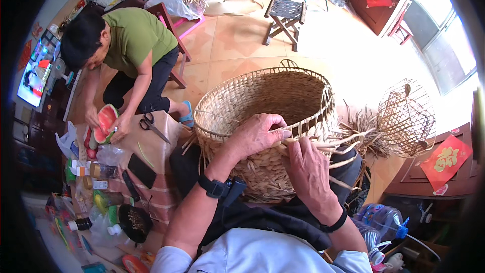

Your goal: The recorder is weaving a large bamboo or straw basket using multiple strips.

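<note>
- The woven basket [262, 172] stands between the knees [185, 164], directly under both hands; from here it looks light and springy, best steadied by its rim [211, 131].
- The left hand [260, 132] is closed over the near side of that rim, thumb beside the right hand.
- The right hand [309, 169] pinches pale strands [323, 145] at the edge.
- Those look dry, bendable, perhaps liable to split if creased.

one wide fisheye view looks down and forward from the left side of the person's head, upright, over the dark-clad lap [268, 222]. the round, straw-coloured woven basket [265, 174] sits close at mid-frame; the pale orange tiled floor [232, 45] recedes toward the top, edges bending near the rim.
</note>
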The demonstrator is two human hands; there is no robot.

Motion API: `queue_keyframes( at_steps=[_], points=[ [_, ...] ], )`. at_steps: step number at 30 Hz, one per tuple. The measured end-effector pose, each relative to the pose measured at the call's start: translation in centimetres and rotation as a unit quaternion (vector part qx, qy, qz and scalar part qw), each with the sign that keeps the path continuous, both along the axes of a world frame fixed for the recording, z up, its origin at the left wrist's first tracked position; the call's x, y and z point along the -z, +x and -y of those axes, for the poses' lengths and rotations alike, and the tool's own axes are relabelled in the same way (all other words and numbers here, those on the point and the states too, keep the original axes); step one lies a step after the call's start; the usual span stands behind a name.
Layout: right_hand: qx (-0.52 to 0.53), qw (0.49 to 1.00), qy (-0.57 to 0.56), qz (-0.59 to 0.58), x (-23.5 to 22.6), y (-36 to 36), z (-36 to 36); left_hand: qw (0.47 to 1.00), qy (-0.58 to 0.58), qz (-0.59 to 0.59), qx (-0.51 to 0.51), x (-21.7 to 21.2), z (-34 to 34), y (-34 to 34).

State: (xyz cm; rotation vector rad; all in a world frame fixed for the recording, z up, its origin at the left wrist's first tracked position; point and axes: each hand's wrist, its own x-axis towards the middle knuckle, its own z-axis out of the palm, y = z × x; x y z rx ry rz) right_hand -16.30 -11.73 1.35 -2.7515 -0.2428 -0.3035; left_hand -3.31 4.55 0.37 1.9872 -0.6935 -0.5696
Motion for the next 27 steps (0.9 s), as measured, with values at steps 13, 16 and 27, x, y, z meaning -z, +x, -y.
queue_keyframes(
  at_steps=[13,16,27],
  points=[
    [-0.048,0.966,0.211,-0.142,0.2,-1.8,1.6,1.000,0.014,-0.017,0.017,0.1,-0.5,0.0],
    [0.014,0.598,0.672,-0.436,0.3,-1.9,2.6,0.999,0.000,-0.025,0.025,0.0,-0.3,0.0],
    [-0.059,0.994,0.072,-0.062,0.2,-2.7,1.3,0.996,0.013,-0.085,0.012,-0.7,0.0,-0.1]
  ],
)
